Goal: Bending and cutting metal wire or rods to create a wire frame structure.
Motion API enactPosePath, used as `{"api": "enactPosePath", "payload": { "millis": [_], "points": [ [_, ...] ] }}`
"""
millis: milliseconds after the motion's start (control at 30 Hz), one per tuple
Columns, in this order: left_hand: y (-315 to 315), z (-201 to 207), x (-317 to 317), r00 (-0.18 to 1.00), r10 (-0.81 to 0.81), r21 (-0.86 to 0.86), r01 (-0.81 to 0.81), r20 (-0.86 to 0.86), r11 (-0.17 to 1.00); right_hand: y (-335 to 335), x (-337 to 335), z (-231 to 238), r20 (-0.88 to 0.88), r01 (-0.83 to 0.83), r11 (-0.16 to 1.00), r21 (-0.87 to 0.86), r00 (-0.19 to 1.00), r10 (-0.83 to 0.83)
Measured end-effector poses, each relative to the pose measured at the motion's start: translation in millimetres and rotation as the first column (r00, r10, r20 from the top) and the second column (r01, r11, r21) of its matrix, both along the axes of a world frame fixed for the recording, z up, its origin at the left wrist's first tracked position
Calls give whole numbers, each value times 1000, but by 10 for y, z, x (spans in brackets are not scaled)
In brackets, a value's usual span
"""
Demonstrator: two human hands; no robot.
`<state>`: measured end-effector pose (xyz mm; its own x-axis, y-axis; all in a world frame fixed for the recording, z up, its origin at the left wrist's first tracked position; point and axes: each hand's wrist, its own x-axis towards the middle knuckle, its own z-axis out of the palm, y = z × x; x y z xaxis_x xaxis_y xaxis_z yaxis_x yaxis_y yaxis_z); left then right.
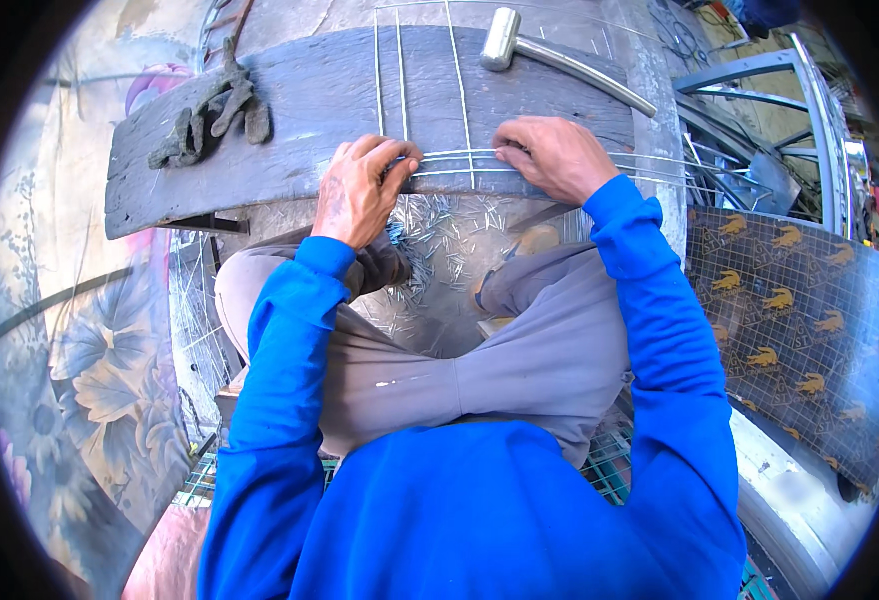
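A dark wooden board (pixel 309 85) lies across the far part of the scene, scratched and worn. On its left end sits a lumpy pair of dark gloves (pixel 224 112), well apart from the wires. A shiny hammer (pixel 571 70) lies at the far right of the board, near the wires, its head to the left and its handle slanting near and right. Lots of little metal bits (pixel 447 235) are on the floor, just nearer than the board. A flowery cloth (pixel 99 370) hangs at the left. On the right are a metal frame (pixel 823 130) and, nearer, a dark mat (pixel 784 320) with orange animal shapes. The long wires (pixel 401 80) are thin, pale and mostly straight, and run away to the far side. The cross wires (pixel 484 154) go left to right over the board's near edge, poking out past its right end. The left hand (pixel 361 190) pinches their left part with finger and thumb. The right hand (pixel 559 155) has its fingers curled and closed on them farther right.
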<state>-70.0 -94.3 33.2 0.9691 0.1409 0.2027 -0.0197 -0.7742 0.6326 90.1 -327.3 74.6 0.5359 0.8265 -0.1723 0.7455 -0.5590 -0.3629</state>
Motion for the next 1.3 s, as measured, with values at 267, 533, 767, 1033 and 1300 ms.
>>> {"api": "enactPosePath", "payload": {
  "millis": [267,533,767,1033,1300],
  "points": [
    [-5,43,9,998,4,3,-3,-62,1000,2,41,-164,-138,36,997,67,990,-26],
    [6,20,3,998,1,-6,-2,-64,1000,91,112,-159,-402,135,991,-12,907,-128],
    [20,9,-13,996,6,-22,-8,-91,1000,29,11,-258,-253,104,992,70,964,-83],
    [14,14,-22,994,13,-40,-17,-107,999,5,-159,-256,-123,93,964,250,990,-64],
    [6,37,-9,995,10,-31,-13,-101,999,-90,-312,-294,91,41,918,395,992,-84]
  ]
}}
